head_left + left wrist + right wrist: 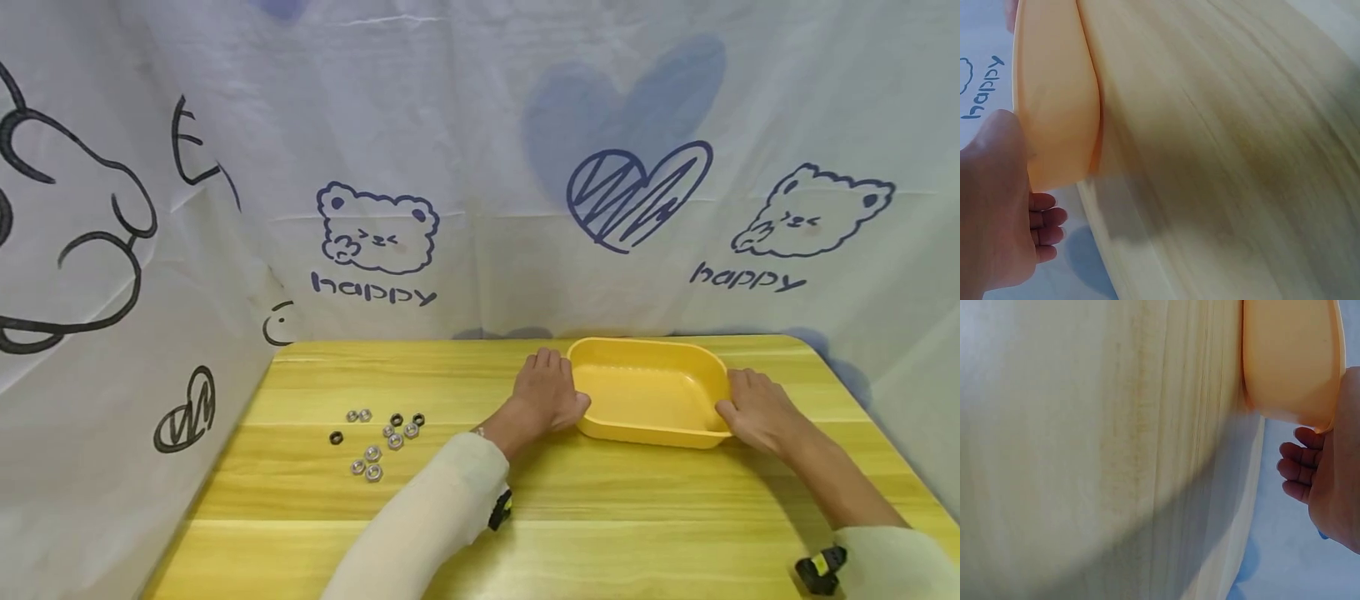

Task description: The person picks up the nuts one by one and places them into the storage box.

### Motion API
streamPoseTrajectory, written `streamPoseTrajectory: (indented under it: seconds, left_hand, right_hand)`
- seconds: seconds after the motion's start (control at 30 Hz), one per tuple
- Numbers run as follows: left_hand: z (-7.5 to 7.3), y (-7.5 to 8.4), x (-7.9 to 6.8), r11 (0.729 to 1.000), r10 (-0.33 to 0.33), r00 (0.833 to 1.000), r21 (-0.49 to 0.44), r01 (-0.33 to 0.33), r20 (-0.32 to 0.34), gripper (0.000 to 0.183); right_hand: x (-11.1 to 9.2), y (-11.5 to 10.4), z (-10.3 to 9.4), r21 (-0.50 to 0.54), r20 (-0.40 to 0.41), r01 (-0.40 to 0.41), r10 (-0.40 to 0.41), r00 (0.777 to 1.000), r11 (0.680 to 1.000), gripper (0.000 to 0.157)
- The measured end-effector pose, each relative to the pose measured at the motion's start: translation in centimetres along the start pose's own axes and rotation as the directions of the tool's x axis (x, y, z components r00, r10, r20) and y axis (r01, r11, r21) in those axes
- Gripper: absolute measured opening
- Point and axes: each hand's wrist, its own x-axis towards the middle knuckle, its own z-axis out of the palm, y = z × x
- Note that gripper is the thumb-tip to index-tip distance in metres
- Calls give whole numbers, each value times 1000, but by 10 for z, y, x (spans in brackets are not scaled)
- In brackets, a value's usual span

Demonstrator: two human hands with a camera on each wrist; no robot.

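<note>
A yellow rectangular plastic tray (647, 435) with rounded corners stands toward the back right of the table, with nothing inside. My left hand (546, 392) grips its left end, the thumb at the rim. At the opposite end, my right hand (761, 410) holds the rim, thumb on the near side. The left wrist view shows the tray's outer wall (1057, 94) beside my thumb, with the fingers curled past the corner. In the right wrist view, curled fingers (1297, 464) show just below the tray's corner.
Several loose hex nuts lie left of my left arm, some silver (373, 472) and some black (336, 437). The wood-grain table (600, 533) ends at the back against a white cloth (495, 183) with printed drawings. Another cloth hangs along the left side.
</note>
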Motion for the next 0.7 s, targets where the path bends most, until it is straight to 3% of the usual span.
streamPoseTrajectory:
  seconds: [0.4,0.7]
  left_hand:
    - [2,-3,-4,1000,-1,1000,-26,2,18,53]
    - [1,-5,-14,999,17,1000,-36,-18,-12,52]
  right_hand:
    - [-3,-4,3,42,38,-13,11,999,999,52]
    - [-2,-6,2,15,32,-4,3,999,1000,52]
